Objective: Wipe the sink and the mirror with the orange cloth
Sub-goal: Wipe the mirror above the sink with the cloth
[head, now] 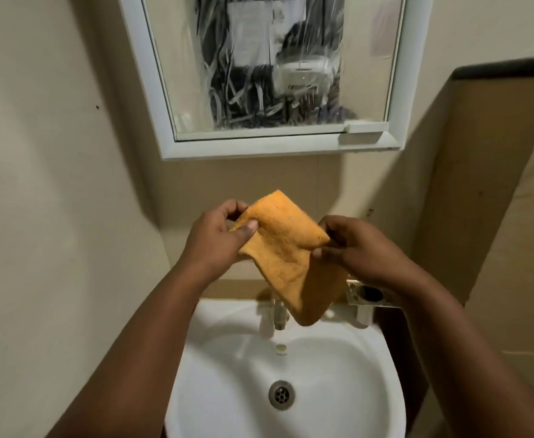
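Note:
I hold the orange cloth [286, 251] in the air above the white sink [338, 374], between the sink and the mirror. My left hand [218, 238] pinches its left edge and my right hand [357, 245] pinches its right corner. The cloth's lower end hangs down over the tap [279, 312]. The white-framed mirror [177, 67] hangs on the wall above, and its glass reflects a dark patterned garment and a pale device.
The sink's drain [281, 394] lies in the middle of the basin. A small holder [368, 295] is fixed to the wall at the sink's right rear. Beige walls close in on both sides, with a dark-topped ledge [506, 69] at the right.

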`<act>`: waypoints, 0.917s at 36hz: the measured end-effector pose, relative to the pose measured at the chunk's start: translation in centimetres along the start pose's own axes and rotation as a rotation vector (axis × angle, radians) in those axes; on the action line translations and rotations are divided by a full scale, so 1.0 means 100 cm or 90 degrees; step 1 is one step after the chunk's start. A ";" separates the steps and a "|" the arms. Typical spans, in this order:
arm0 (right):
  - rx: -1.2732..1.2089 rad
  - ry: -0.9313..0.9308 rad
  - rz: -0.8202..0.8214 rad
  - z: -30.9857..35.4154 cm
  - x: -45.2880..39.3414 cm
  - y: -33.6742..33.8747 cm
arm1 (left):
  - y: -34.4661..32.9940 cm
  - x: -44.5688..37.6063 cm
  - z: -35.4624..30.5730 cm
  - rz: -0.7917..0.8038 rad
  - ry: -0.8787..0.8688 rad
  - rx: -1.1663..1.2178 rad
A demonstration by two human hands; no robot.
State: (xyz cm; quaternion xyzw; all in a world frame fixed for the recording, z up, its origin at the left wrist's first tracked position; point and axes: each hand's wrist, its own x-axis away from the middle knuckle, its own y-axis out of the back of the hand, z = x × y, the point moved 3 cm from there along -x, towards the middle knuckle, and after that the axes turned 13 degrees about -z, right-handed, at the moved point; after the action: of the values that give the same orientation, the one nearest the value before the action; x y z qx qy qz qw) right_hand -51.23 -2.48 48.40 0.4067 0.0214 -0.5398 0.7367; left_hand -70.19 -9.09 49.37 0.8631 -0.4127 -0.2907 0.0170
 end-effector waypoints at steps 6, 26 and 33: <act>0.005 0.101 -0.063 0.018 -0.026 0.029 | 0.003 -0.015 -0.025 -0.003 -0.046 0.007; 0.145 0.157 0.081 0.127 -0.112 0.127 | 0.025 -0.089 -0.132 -0.068 -0.228 0.193; 0.384 0.108 0.009 0.153 -0.133 0.138 | 0.048 -0.119 -0.142 -0.062 -0.254 0.043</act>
State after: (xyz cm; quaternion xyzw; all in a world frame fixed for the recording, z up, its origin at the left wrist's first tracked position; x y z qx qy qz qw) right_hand -51.81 -0.46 72.86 0.6504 -0.0812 -0.4807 0.5825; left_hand -72.03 -6.67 68.27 0.8075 -0.3749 -0.4425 -0.1080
